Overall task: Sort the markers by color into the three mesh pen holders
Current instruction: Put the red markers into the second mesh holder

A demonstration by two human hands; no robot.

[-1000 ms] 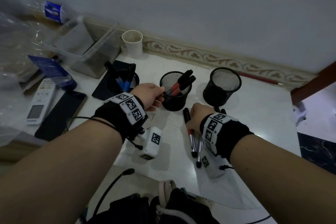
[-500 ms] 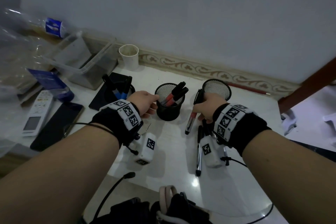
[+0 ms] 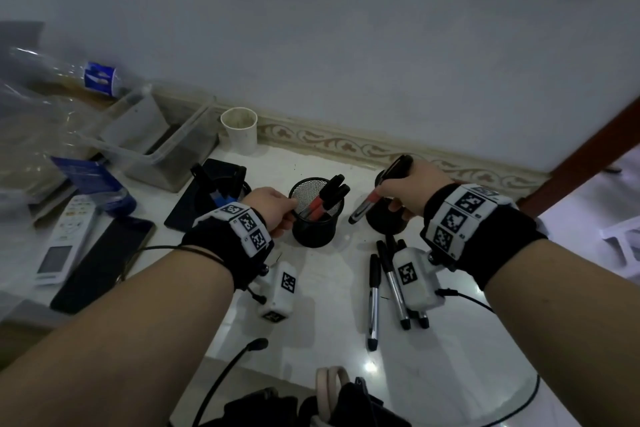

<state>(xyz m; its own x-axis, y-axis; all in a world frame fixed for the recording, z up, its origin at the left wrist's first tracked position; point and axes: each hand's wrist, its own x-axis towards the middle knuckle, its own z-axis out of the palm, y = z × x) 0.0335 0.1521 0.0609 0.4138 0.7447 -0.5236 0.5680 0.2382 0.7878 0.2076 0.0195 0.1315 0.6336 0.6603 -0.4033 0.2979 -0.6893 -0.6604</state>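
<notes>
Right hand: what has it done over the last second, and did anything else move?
The right hand picked a red marker off the table and lifted it up in front of the right holder, tilted, cap end up. The left hand stayed gripping the middle holder, which still has two red markers in it. Three markers remain lying on the table.

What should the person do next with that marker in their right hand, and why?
Probably swing the red marker in the right hand over into the middle holder, which the left hand steadies: it already holds red markers.
</notes>
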